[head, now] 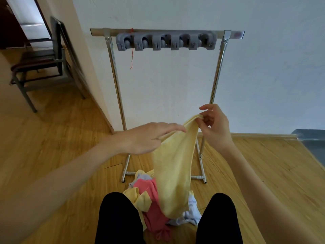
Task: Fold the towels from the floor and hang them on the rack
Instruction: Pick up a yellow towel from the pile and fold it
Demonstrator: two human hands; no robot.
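Observation:
A pale yellow towel point(173, 173) hangs in the air in front of me, below the rack. My right hand point(213, 126) pinches its top corner between thumb and fingers. My left hand point(149, 138) lies flat along the towel's upper left edge, fingers stretched toward the right hand, holding that edge. On the floor between my knees lies a pile of towels point(153, 203): pink, yellow and light blue ones. The metal rack point(167, 33) stands against the white wall, with a grey row of clip holders point(165, 42) under its top bar. Nothing hangs on it except a red thread.
A dark chair point(38, 62) stands at the left by a doorway. The floor is light wood. A grey object point(314, 143) sits at the right edge. My black-clad knees point(119, 219) frame the towel pile.

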